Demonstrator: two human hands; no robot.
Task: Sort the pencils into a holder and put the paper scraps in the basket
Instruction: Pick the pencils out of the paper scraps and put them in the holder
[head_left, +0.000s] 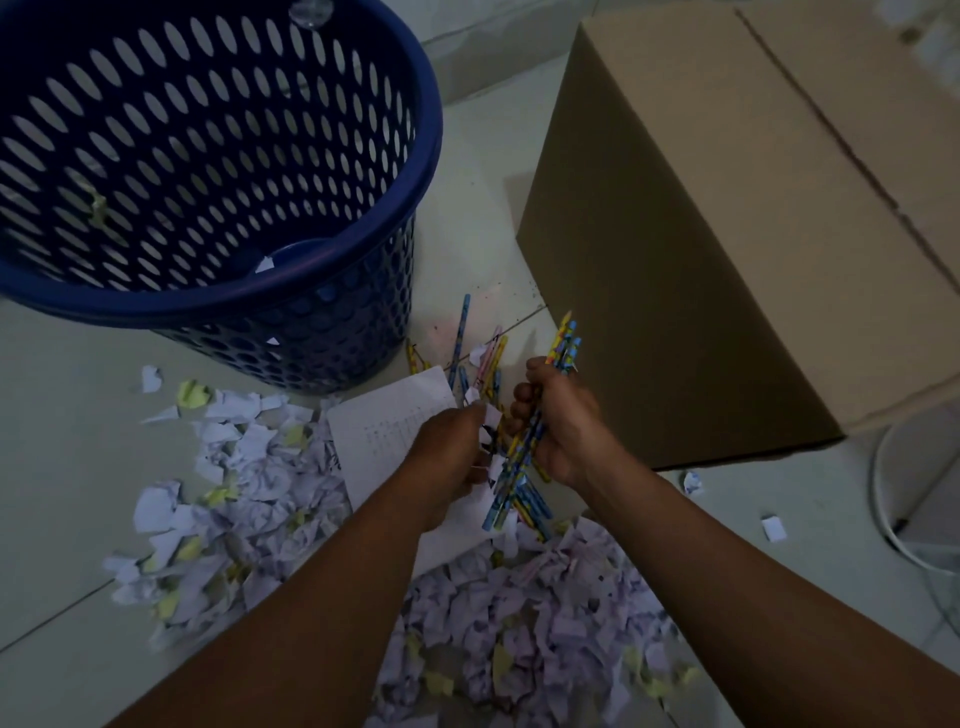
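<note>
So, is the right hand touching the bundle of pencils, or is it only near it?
Touching. The head view shows the right hand with its fingers curled round the bundle of pencils.

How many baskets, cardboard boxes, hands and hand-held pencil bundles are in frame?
basket: 1
cardboard box: 1
hands: 2, left hand and right hand
pencil bundle, gripped in the right hand: 1
Total: 5

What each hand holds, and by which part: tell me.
The right hand grips a bundle of pencils around its middle, fingers curled round it. The left hand is beside the bundle; whether it pinches anything cannot be told.
</note>
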